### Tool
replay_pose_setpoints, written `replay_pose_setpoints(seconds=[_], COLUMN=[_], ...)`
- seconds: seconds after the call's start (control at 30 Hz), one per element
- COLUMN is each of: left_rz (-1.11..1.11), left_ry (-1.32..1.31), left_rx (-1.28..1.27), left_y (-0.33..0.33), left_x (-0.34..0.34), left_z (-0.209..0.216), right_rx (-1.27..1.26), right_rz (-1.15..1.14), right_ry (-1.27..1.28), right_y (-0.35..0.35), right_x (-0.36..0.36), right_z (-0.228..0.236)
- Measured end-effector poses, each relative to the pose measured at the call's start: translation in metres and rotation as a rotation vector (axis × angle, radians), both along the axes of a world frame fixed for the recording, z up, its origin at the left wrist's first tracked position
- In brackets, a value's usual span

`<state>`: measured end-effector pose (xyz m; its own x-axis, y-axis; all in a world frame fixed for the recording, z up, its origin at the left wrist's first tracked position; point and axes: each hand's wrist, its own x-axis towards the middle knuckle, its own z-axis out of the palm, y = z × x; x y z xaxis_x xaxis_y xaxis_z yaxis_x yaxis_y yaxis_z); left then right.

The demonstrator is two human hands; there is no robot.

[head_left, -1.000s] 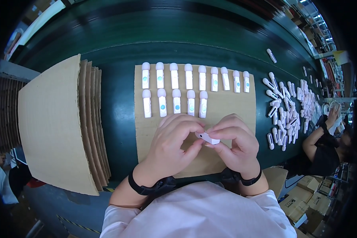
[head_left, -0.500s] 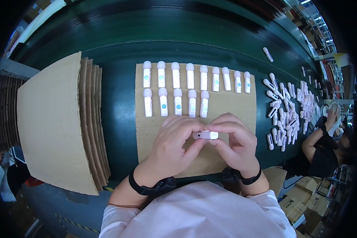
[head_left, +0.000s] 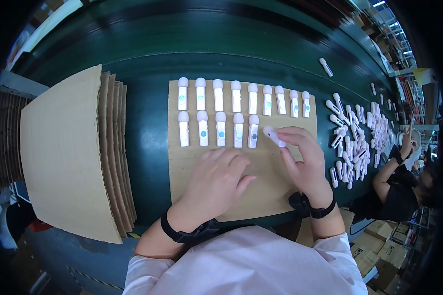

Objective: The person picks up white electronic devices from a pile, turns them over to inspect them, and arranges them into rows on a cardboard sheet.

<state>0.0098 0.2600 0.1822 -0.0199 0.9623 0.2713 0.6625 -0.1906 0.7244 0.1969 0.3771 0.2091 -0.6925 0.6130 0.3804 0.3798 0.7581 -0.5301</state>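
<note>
Pinched between the thumb and fingers of my right hand [head_left: 300,152] is a small white wand massager [head_left: 273,136] with a rounded pale head. It is tilted just above the cardboard sheet [head_left: 192,167], to the right of the second row. My left hand [head_left: 219,174] is empty over the sheet, thumb apart and fingers loosely bent. Two rows of similar massagers lie beyond my hands, heads pointing away, including one in the far row [head_left: 236,96] and the last one in the near row [head_left: 253,132]. Some show a blue or green round spot; that last one shows a dark spot.
A stack of cardboard sheets [head_left: 64,152] stands at the left of the green work surface [head_left: 150,123]. Many loose massagers [head_left: 359,147] are heaped at the right, with a single one [head_left: 326,67] farther off. Another person [head_left: 398,191] works at the far right, beside cardboard boxes [head_left: 379,231].
My left hand has let go of the massager and drawn slightly left. My right hand has carried it away and to the right, beside the near row. The last massager there now shows a dark spot.
</note>
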Motion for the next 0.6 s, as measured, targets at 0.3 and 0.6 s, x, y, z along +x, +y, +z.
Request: replay_pose_setpoints(seconds=[0.3,0.6], left_rz=[-0.078,-0.081], left_ry=[0.096,0.074], left_rx=[-0.065,-0.111], left_y=[0.000,0.001], left_x=[0.001,0.001], left_z=[0.001,0.003], right_rx=[0.057,0.077], right_rz=[0.125,0.081], right_ry=[-0.240,-0.255], right_y=[-0.001,0.012], right_x=[0.010,0.003], right_z=[-0.014,-0.015])
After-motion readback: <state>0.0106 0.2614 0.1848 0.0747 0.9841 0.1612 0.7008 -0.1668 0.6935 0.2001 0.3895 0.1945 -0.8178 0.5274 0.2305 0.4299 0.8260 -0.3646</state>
